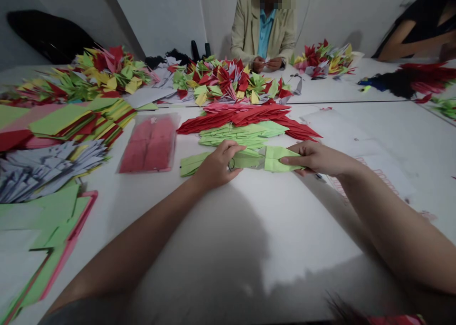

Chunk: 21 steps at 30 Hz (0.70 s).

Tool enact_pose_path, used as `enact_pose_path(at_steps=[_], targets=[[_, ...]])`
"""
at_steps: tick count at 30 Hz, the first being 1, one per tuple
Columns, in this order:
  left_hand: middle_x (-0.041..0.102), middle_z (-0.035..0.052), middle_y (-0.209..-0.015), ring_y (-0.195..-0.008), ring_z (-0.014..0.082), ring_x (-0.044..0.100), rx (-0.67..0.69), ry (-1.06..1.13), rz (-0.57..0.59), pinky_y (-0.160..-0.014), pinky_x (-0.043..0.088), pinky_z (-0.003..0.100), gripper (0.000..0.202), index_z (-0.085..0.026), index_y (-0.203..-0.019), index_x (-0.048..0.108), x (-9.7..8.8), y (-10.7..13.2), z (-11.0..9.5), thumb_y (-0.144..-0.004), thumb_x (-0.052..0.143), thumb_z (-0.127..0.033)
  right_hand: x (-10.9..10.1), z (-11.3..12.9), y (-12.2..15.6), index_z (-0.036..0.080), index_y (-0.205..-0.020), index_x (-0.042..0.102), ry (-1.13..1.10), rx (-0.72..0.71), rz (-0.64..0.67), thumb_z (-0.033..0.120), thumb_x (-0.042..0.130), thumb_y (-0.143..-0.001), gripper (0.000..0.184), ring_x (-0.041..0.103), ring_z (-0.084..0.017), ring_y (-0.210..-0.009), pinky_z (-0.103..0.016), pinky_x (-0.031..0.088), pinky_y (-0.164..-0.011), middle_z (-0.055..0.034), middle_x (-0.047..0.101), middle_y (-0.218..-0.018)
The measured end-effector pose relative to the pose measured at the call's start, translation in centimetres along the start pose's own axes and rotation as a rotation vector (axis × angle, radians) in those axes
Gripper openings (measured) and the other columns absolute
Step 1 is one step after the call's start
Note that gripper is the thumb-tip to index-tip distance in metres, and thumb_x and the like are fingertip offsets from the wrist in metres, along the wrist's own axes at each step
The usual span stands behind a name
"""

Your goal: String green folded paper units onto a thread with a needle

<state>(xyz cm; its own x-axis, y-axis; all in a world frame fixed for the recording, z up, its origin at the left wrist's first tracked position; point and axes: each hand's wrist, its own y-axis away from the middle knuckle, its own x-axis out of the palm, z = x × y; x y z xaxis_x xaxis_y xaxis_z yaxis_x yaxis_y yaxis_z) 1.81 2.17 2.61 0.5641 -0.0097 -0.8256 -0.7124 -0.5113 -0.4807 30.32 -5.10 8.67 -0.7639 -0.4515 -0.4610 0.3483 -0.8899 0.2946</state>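
R hand (308, 158) pinches green paper (281, 159) by its R end, thumb on top, ctr of frame. L hand (219, 162) just L of it, curled; can't tell if gripping. Best: light pinch nr edge, keep creases sharp, don't snag folded green stack (242, 134) just above on bench (221, 234).

Left forearm (149, 234) and right forearm (384, 211) reach forward, left grip (216, 167) parted, right grip (315, 157) pinched.

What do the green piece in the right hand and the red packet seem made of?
Green piece: probably matte paper, given its straight edges and dull surface. Red packet: apparently clear plastic film, slightly glossy, with a see-through margin; the red contents could be paper or cloth.
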Motion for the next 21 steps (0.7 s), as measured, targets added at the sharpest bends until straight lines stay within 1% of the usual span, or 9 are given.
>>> enact_pose_path(at_steps=[5, 9, 11, 14, 15, 17, 19, 20, 21], targets=[[0.048, 0.014, -0.13, -0.128, 0.0257, 0.045, -0.005, 0.129, -0.016, -0.101, 0.048, 0.043, 0.051, -0.02, -0.127, 0.045, 0.1, 0.1, 0.1, -0.08, 0.062, -0.015, -1.8, 0.4, 1.5, 0.018, -0.062, 0.054, 0.024, 0.012, 0.001, 0.057, 0.067, -0.079, 0.044, 0.038, -0.008, -0.042, -0.023, 0.027, -0.041, 0.0019, 0.051, -0.049], [0.047, 0.014, -0.134, -0.129, 0.0252, 0.044, -0.042, 0.249, -0.041, -0.091, 0.054, 0.037, 0.053, -0.02, -0.128, 0.044, 0.4, 0.2, 0.1, -0.079, 0.063, -0.014, -2.9, 0.7, 2.5, 0.018, -0.063, 0.058, 0.047, -0.004, -0.026, 0.058, 0.064, -0.08, 0.044, 0.04, -0.009, -0.043, -0.024, 0.029, -0.041, 0.0006, 0.052, -0.05], [0.047, 0.0135, -0.134, -0.128, 0.0246, 0.046, -0.074, 0.314, -0.052, -0.087, 0.056, 0.034, 0.054, -0.021, -0.128, 0.044, 0.7, 0.2, 0.2, -0.078, 0.064, -0.015, -3.0, 0.4, 2.4, 0.018, -0.066, 0.061, 0.087, -0.004, 0.0, 0.059, 0.062, -0.081, 0.044, 0.044, -0.011, -0.046, -0.025, 0.033, -0.043, -0.0001, 0.055, -0.054], [0.048, 0.0131, -0.133, -0.122, 0.0234, 0.051, -0.139, 0.42, -0.068, -0.084, 0.057, 0.032, 0.057, -0.021, -0.128, 0.044, 1.2, 0.3, 0.3, -0.076, 0.068, -0.02, -2.7, -0.5, 1.4, 0.019, -0.07, 0.064, 0.241, 0.0, 0.056, 0.063, 0.06, -0.081, 0.046, 0.049, -0.013, -0.053, -0.026, 0.035, -0.047, -0.0007, 0.058, -0.06], [0.048, 0.0129, -0.132, -0.12, 0.0228, 0.053, -0.165, 0.456, -0.072, -0.084, 0.058, 0.031, 0.058, -0.021, -0.128, 0.044, 1.4, 0.3, 0.4, -0.075, 0.069, -0.023, -2.5, -0.9, 1.0, 0.019, -0.073, 0.066, 0.319, 0.004, 0.038, 0.064, 0.06, -0.08, 0.046, 0.05, -0.014, -0.054, -0.027, 0.035, -0.049, -0.0008, 0.059, -0.062], [0.049, 0.0126, -0.131, -0.116, 0.0213, 0.056, -0.205, 0.511, -0.08, -0.082, 0.058, 0.03, 0.059, -0.021, -0.128, 0.043, 1.6, 0.2, 0.3, -0.075, 0.07, -0.026, -1.8, -1.3, 0.2, 0.02, -0.087, 0.069, 0.478, -0.024, -0.119, 0.062, 0.062, -0.079, 0.044, 0.055, -0.017, -0.061, -0.028, 0.038, -0.054, -0.0029, 0.065, -0.073], [0.05, 0.0122, -0.13, -0.114, 0.0203, 0.057, -0.205, 0.524, -0.099, -0.082, 0.058, 0.029, 0.059, -0.021, -0.127, 0.044, 1.7, 0.2, 0.1, -0.076, 0.071, -0.027, -0.8, -1.2, -0.4, 0.02, -0.104, 0.068, 0.58, -0.128, -0.377, 0.055, 0.065, -0.08, 0.043, 0.06, -0.022, -0.079, -0.031, 0.043, -0.066, -0.008, 0.068, -0.096], [0.05, 0.0121, -0.13, -0.114, 0.0201, 0.056, -0.189, 0.509, -0.113, -0.082, 0.058, 0.029, 0.058, -0.021, -0.127, 0.044, 1.6, 0.1, 0.0, -0.076, 0.071, -0.027, -0.1, -1.0, -0.6, 0.02, -0.107, 0.067, 0.591, -0.186, -0.483, 0.052, 0.064, -0.082, 0.041, 0.06, -0.024, -0.087, -0.033, 0.045, -0.071, -0.0104, 0.066, -0.104], [0.051, 0.0121, -0.13, -0.115, 0.0203, 0.056, -0.165, 0.48, -0.128, -0.082, 0.058, 0.029, 0.058, -0.021, -0.127, 0.045, 1.5, 0.1, -0.2, -0.076, 0.071, -0.026, 0.8, -0.6, -0.8, 0.019, -0.107, 0.067, 0.561, -0.236, -0.538, 0.048, 0.061, -0.085, 0.037, 0.06, -0.025, -0.091, -0.033, 0.045, -0.074, -0.0116, 0.065, -0.107]])
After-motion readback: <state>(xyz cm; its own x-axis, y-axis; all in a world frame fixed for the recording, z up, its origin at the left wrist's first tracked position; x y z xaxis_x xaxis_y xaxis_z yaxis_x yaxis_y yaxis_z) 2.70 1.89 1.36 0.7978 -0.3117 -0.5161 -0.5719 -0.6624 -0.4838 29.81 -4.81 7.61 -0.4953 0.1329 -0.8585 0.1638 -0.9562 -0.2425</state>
